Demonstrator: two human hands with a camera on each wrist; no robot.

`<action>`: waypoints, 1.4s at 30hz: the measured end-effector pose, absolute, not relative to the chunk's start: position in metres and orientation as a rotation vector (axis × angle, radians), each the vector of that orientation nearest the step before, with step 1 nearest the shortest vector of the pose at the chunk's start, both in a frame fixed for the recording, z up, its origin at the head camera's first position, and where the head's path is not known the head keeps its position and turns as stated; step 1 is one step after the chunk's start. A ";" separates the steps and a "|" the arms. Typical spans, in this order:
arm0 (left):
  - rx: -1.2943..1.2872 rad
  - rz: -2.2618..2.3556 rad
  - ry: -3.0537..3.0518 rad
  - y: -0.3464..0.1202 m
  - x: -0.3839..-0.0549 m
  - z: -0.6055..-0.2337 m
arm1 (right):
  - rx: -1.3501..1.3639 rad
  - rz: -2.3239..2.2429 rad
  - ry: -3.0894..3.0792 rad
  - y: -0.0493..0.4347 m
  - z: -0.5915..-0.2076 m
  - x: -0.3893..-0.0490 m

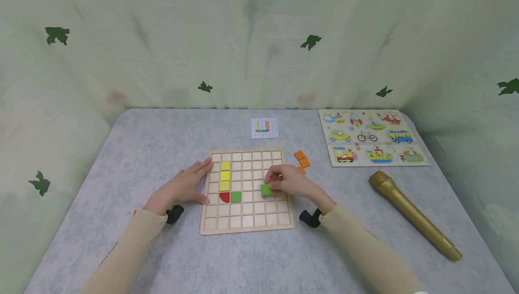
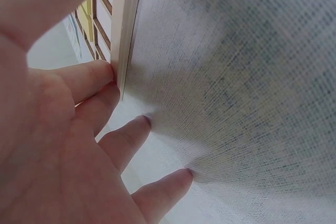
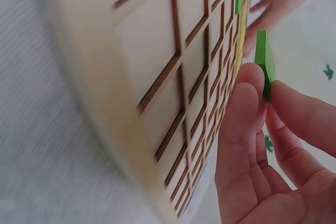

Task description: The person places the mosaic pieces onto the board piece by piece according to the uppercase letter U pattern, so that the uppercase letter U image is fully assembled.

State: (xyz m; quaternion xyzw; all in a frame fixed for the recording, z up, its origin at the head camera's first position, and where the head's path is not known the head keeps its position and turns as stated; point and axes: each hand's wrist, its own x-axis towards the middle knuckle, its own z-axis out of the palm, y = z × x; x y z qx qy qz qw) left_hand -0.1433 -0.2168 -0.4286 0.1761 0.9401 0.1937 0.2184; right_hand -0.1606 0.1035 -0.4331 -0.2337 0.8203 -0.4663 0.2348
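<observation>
A wooden grid board (image 1: 247, 215) lies at the middle of the grey table. Three yellow tiles (image 1: 225, 176) fill a column on it, with a red quarter-round tile (image 1: 224, 196) and a green tile (image 1: 235, 196) below them. My right hand (image 1: 289, 181) pinches a loose green tile (image 1: 266, 189) (image 3: 264, 59) just above the board's right part. My left hand (image 1: 186, 185) lies open and flat on the table, its fingers (image 2: 100, 80) against the board's left edge (image 2: 126, 30).
Orange tiles (image 1: 302, 159) lie just right of the board. A small pattern card (image 1: 264, 128) sits behind it. A vehicle peg puzzle (image 1: 371, 137) is at the back right, and a gold tube (image 1: 411, 214) lies at the right.
</observation>
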 end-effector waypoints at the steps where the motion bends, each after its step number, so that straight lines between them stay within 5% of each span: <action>1: 0.488 0.534 2.603 -0.217 -0.143 -0.428 | -0.646 -1.278 2.244 0.100 -0.433 -0.160; 42: 0.511 0.546 2.596 -0.216 -0.143 -0.427 | -0.679 -0.957 2.427 0.042 -0.437 -0.151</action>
